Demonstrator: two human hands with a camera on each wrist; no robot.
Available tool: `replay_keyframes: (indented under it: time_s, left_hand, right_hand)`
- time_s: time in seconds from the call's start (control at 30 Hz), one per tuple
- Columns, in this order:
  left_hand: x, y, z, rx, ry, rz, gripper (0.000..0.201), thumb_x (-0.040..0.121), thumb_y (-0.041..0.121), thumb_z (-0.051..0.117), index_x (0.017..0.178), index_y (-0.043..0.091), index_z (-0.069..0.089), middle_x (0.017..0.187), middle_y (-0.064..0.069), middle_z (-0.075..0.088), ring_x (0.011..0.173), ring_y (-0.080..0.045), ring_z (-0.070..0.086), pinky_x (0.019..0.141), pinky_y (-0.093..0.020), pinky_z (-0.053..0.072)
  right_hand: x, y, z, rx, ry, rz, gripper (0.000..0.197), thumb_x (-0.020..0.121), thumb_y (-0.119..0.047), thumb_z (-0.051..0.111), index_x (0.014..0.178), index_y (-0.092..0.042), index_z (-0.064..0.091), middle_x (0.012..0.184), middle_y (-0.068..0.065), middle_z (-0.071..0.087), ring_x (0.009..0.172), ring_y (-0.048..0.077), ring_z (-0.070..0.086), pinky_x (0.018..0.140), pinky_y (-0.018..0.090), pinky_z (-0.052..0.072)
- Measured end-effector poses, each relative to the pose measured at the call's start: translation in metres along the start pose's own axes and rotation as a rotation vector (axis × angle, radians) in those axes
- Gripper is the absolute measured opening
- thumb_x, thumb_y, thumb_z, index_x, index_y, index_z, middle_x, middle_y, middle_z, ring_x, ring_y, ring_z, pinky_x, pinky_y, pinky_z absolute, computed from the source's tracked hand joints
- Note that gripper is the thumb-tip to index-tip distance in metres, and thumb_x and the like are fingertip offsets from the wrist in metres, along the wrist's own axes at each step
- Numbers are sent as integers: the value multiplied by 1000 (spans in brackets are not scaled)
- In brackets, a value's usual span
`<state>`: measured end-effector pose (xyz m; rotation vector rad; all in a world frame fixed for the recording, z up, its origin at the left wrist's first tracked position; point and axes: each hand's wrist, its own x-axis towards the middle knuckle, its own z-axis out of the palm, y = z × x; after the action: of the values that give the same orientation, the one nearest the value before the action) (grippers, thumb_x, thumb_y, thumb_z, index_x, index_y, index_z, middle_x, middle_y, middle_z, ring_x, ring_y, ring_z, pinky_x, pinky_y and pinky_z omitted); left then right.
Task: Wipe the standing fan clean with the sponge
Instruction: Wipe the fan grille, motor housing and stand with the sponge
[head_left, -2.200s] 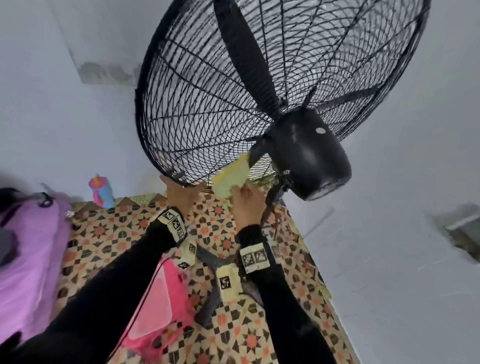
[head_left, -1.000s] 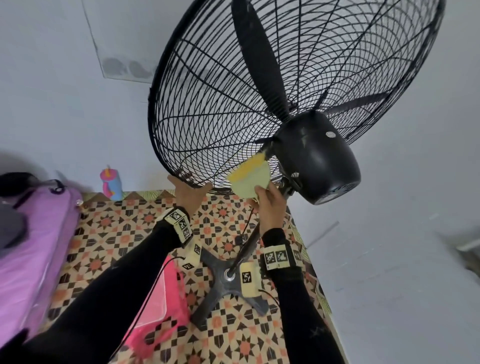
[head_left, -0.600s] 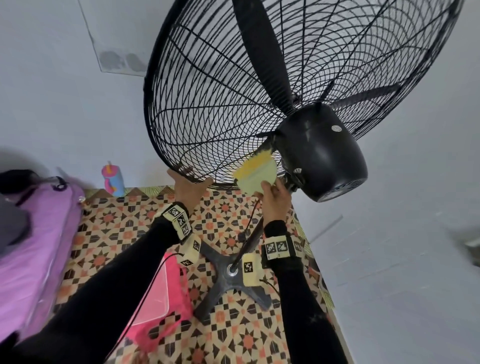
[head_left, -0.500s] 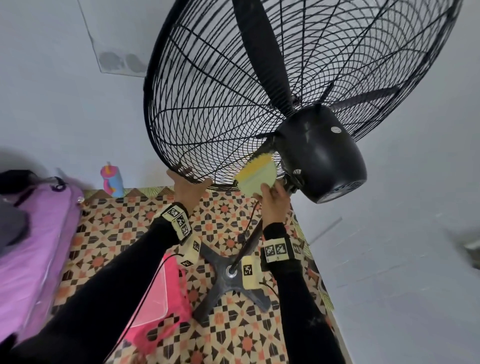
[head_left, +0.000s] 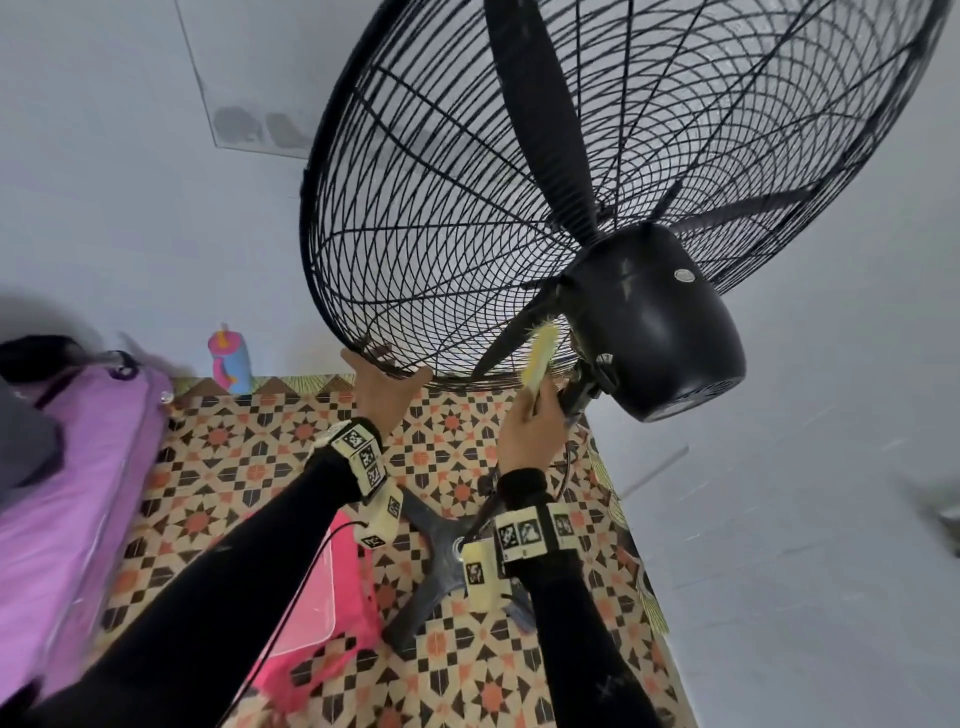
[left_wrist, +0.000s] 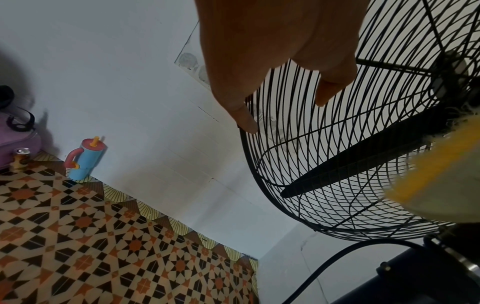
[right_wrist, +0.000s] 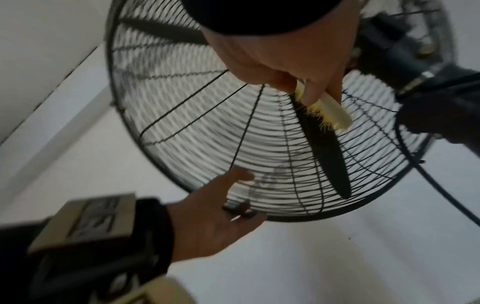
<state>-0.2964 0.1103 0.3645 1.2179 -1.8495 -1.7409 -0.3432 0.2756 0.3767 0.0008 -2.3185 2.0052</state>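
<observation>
A black standing fan fills the head view, with a wire cage (head_left: 441, 218), a motor housing (head_left: 654, 332) and a cross base (head_left: 441, 561) on the floor. My right hand (head_left: 530, 421) pinches a yellow sponge (head_left: 540, 358) and holds it edge-on against the rear grille, just left of the housing. In the right wrist view the sponge (right_wrist: 330, 111) lies over the root of a blade (right_wrist: 327, 154). My left hand (head_left: 384, 389) holds the cage's bottom rim, with thumb and fingers (left_wrist: 246, 121) hooked over the wires.
A pink and blue bottle (head_left: 228, 364) stands by the white wall, with a small can (left_wrist: 20, 158) near it. A purple bag (head_left: 78, 493) lies at the left and a pink container (head_left: 317, 597) sits under my left arm. The fan's cable (left_wrist: 311, 273) hangs below the cage.
The sponge has turned from flat-on to edge-on and moved right, closer to the motor housing. My left hand has stayed on the bottom rim.
</observation>
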Motion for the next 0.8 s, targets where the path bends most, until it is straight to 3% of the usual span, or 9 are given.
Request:
replay_keyframes:
  time_s: [0.1,0.13,0.2,0.27,0.37,0.5,0.63,0.73,0.8]
  left_hand:
    - [-1,1,1,23,1,-2,133,88,38,82,158,10,-27,170,-19,14,154,-34,23,121,-42,27]
    - [-2,1,1,23,-3,-3,132,88,37,82,159,10,-26,170,-19,13,154,-34,22,122,-42,26]
    - [-4,0,0,20,-3,3,131,89,37,81,159,9,-26,171,-19,8,156,-34,18,123,-41,23]
    - [-4,0,0,19,-4,6,131,89,37,81,159,8,-25,172,-18,5,157,-33,14,124,-40,17]
    - [-1,-1,1,5,-4,7,132,88,36,82,159,8,-25,172,-18,6,157,-33,15,123,-39,19]
    - [5,-8,1,-11,-11,21,135,86,39,83,158,10,-28,171,-19,11,154,-34,24,122,-41,27]
    - [8,-9,2,0,-23,6,137,86,40,83,157,11,-30,171,-18,10,155,-35,23,124,-44,27]
    - [8,-11,1,14,-17,19,136,86,41,83,157,11,-28,171,-18,8,155,-34,22,125,-45,26]
    - [8,-12,1,26,-23,21,136,86,42,83,157,11,-28,171,-19,8,155,-34,21,125,-46,26]
  right_hand:
    - [-3,-11,4,-62,-1,-2,42,108,-15,44,148,-7,46,126,10,61,64,-5,58,51,0,42]
    - [0,-15,6,-67,13,0,42,108,-15,43,150,-8,45,132,13,60,72,-1,61,54,-2,40]
    - [7,-26,10,-75,58,-36,44,108,-15,44,151,-10,45,142,15,57,106,21,67,77,2,40]
    - [-4,-36,14,-104,56,-155,44,107,-16,45,151,-15,44,145,14,55,124,26,61,89,8,39]
    - [-21,-25,17,-141,19,-356,48,107,-21,45,153,-32,37,138,12,63,107,24,70,88,23,57]
    - [-7,-27,16,-78,60,-151,49,105,-4,46,152,-12,42,143,15,56,117,19,61,75,-9,35]
    - [-20,-26,18,-171,44,-349,49,104,-6,49,151,-14,45,147,12,54,123,22,62,93,7,47]
    - [-10,-21,20,-103,67,-221,48,105,-5,46,152,-13,43,139,15,60,120,28,63,79,-9,35]
    - [-3,-25,18,-75,112,-174,48,106,-7,44,153,-13,41,138,13,60,116,26,64,72,-11,31]
